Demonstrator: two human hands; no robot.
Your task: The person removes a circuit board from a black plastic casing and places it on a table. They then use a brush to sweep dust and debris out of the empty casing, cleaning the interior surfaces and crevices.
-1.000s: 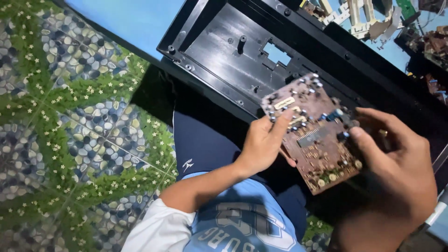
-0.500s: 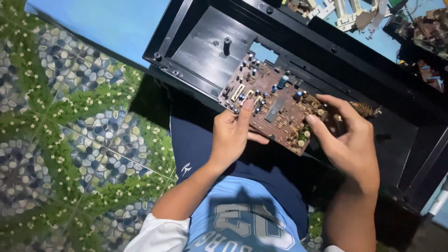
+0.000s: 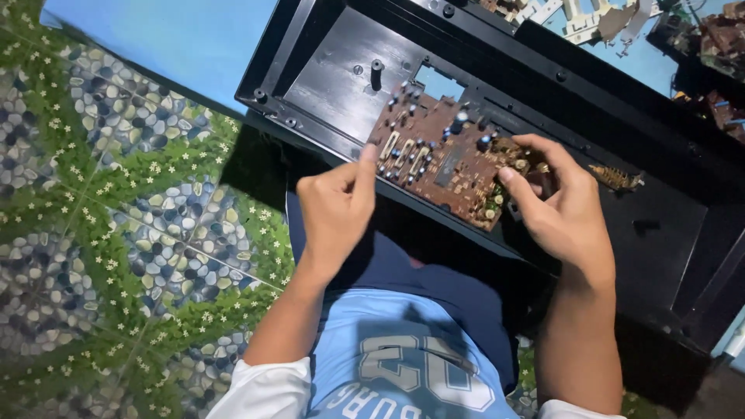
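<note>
brown circuit board (image 3: 450, 159) lying inside black plastic housing (image 3: 341, 74), near its front wall; left hand (image 3: 337, 209) half curled, thumb tip touching board's near edge; right hand (image 3: 563, 213) pinching board's right end; pebble-patterned floor (image 3: 116, 233) beneath

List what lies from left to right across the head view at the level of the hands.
Pebble-and-leaf patterned floor → left hand, fingertips at the board's near edge → brown circuit board over the black plastic housing → right hand gripping the board's right end → small gold part in the housing.
</note>
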